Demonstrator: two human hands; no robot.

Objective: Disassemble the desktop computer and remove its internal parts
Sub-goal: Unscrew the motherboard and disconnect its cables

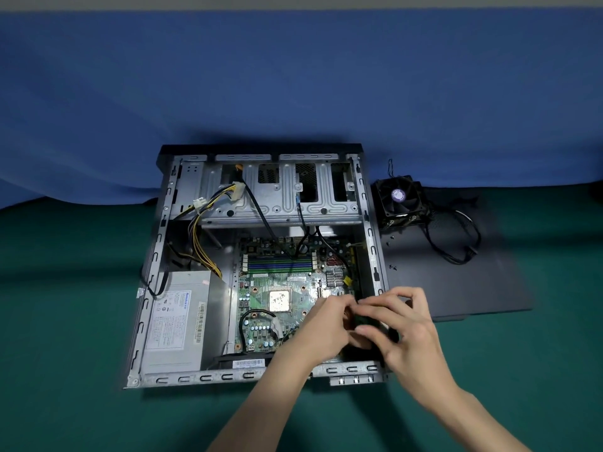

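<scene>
The desktop case (202, 377) — one open box of bare, stamped grey sheet metal — was laid flat on a green cloth (65, 321), with a blue drape (293, 76) hung behind. Inside, one green motherboard (261, 298) was seen, studded with small parts, with a single square silver processor lid (280, 301) at its middle, flecked with dark marks. One boxy grey power supply (177, 321) was set in the near-left corner, and a bundle of yellow and black wires (199, 236) was looped above it. At the case's near-right corner a small green card (363, 320) was gripped from both sides: the left hand (326, 324) was curled onto one end, the right hand (401, 327) wrapped over the other — the card itself was blurred. One black square cooler fan (399, 197) was parked on a flat dark side panel (456, 288) right of the case, with a thin black cable (456, 239) coiled beside it.
</scene>
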